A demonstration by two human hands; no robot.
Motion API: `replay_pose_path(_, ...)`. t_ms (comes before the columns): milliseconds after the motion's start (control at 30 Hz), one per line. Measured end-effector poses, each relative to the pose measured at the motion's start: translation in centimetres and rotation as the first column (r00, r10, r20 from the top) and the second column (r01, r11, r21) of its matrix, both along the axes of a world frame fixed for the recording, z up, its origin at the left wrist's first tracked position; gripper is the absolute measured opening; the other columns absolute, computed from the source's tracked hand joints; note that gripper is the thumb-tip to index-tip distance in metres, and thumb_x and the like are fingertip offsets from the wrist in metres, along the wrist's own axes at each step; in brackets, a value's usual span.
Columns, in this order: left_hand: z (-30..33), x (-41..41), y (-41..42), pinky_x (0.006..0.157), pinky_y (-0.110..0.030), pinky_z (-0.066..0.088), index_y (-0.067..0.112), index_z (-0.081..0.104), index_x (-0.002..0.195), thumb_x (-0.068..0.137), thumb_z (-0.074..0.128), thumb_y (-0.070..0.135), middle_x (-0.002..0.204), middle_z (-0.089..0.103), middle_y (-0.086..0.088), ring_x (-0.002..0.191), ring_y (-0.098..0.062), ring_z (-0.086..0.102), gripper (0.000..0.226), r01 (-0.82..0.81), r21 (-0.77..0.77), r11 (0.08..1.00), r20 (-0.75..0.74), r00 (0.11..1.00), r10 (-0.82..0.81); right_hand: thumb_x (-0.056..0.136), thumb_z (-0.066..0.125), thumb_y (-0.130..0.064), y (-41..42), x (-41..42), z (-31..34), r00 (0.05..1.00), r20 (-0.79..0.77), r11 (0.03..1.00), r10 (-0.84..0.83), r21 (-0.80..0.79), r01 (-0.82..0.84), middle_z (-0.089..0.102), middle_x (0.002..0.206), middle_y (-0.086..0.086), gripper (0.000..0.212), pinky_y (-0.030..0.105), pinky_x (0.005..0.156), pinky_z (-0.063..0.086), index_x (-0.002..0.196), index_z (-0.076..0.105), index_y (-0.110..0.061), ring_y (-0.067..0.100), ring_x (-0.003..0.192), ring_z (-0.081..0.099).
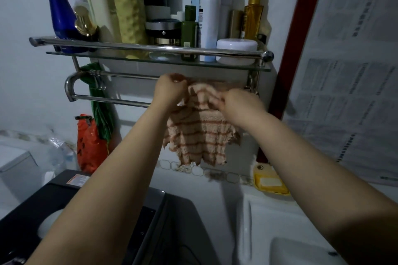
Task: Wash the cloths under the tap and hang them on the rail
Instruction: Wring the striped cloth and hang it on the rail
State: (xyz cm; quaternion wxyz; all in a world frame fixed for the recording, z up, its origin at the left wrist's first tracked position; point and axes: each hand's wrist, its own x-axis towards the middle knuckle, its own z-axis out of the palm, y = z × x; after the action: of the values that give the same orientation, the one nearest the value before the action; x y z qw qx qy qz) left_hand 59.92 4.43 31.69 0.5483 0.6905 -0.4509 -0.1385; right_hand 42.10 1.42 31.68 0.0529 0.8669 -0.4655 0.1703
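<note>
A frayed peach cloth with orange stripes (pixel 200 135) hangs over the steel towel rail (pixel 112 99) under the shelf, its lower edge dangling towards the tiled ledge. My left hand (pixel 170 90) pinches the cloth's top left edge at the rail. My right hand (pixel 239 103) grips a bunched fold of the cloth at the top right. A second bar (pixel 129 75) runs behind, higher up. The tap is out of sight.
Several bottles and jars crowd the glass shelf (pixel 150 60) above. Green cloth (pixel 99 97) and an orange bag (pixel 90 146) hang at the left. A yellow soap dish (pixel 271 183) sits by the white basin (pixel 280 232). A dark appliance (pixel 64 211) stands below left.
</note>
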Motion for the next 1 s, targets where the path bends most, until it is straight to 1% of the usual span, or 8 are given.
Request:
replay_pose_path(67,-1.1,0.4,0.0,0.082,-0.036,0.050,0.016,0.061,0.092,0.093,0.049,0.035,0.096,0.066,-0.005,0.087,-0.025,0.060,0.022,-0.203,0.287,0.936,0.465,0.884,0.049,0.097,0.026,-0.056,0.2,0.1,-0.8,0.992,-0.122,0.999,-0.033,0.012,0.035,0.042,0.133,0.015,0.058,0.040,0.099,0.034,0.129,0.056,-0.019,0.033,0.120,0.043)
replay_pose_path(167,-2.4,0.3,0.4,0.086,-0.041,0.043,0.015,0.059,0.091,0.094,0.047,0.038,0.103,0.062,-0.009,0.097,-0.032,0.057,0.026,-0.397,0.296,0.869,0.715,0.695,0.074,0.098,0.030,-0.051,0.6,-0.1,-1.3,0.999,0.049,0.995,0.020,-0.098,-0.015,0.042,0.131,0.011,0.051,0.041,0.102,0.031,0.125,0.058,-0.018,0.030,0.123,0.039)
replay_pose_path(333,-2.9,-1.7,0.2,0.090,-0.042,0.040,0.017,0.054,0.125,0.094,0.046,0.038,0.130,0.050,-0.009,0.116,-0.032,0.048,0.038,-0.113,-0.075,0.991,0.801,0.585,0.127,0.099,0.024,-0.050,-0.2,-0.2,-2.3,0.991,0.031,0.986,0.131,-0.107,-0.127,0.038,0.147,0.005,0.051,0.047,0.115,0.012,0.139,0.040,-0.024,0.024,0.138,0.030)
replay_pose_path(500,-3.5,-2.5,-1.6,0.092,-0.043,0.042,0.024,0.053,0.129,0.100,0.014,0.051,0.129,0.058,-0.013,0.115,-0.034,0.054,0.056,-0.186,0.330,0.925,0.742,0.658,-0.132,0.099,0.018,-0.052,-2.1,0.3,-1.3,0.990,-0.074,0.984,0.118,-0.126,-0.127,0.028,0.154,0.005,0.058,0.050,0.116,-0.001,0.143,0.035,-0.019,0.022,0.145,0.017)
replay_pose_path(633,-2.8,-2.3,-2.5,0.095,-0.043,0.045,0.019,0.053,0.127,0.099,0.029,0.047,0.129,0.058,-0.015,0.112,-0.034,0.056,0.046,-0.155,0.485,0.861,0.665,0.704,-0.248,0.097,0.015,-0.056,-2.0,0.4,-0.9,0.983,-0.161,0.987,0.084,-0.119,-0.104,0.029,0.154,0.009,0.064,0.048,0.117,0.001,0.142,0.037,-0.017,0.024,0.143,0.021)
replay_pose_path(767,-3.1,-2.6,-1.0,0.069,-0.035,0.047,0.016,0.060,0.100,0.096,0.039,0.039,0.098,0.065,-0.011,0.087,-0.030,0.059,0.032,-0.240,-0.101,0.966,0.739,0.631,0.234,0.097,0.013,-0.056,-1.7,-0.5,-1.7,0.973,-0.200,0.985,0.118,-0.100,-0.140,0.035,0.151,0.007,0.063,0.045,0.117,0.006,0.143,0.037,-0.020,0.023,0.141,0.027)
replay_pose_path(833,-3.6,-2.5,-0.8,0.083,-0.039,0.046,0.014,0.059,0.116,0.096,0.039,0.037,0.117,0.061,-0.011,0.109,-0.030,0.054,0.037,-0.154,-0.272,0.950,0.761,0.569,0.311,0.098,0.014,-0.054,-1.6,-0.8,-2.0,0.971,-0.200,0.978,0.130,-0.137,-0.159,0.038,0.150,0.006,0.062,0.043,0.116,0.007,0.140,0.043,-0.018,0.022,0.141,0.028)
replay_pose_path(1000,-4.4,-1.6,-2.3,0.118,-0.042,0.018,0.015,0.035,0.146,0.100,0.015,0.048,0.157,0.026,-0.008,0.145,-0.027,0.023,0.059,-0.109,0.073,0.991,0.800,0.600,0.007,0.098,0.016,-0.053,-1.8,-0.2,-1.3,0.990,-0.132,0.981,0.042,-0.184,-0.066,0.017,0.157,0.018,0.066,0.042,0.117,-0.005,0.145,0.031,-0.008,0.027,0.147,0.010)
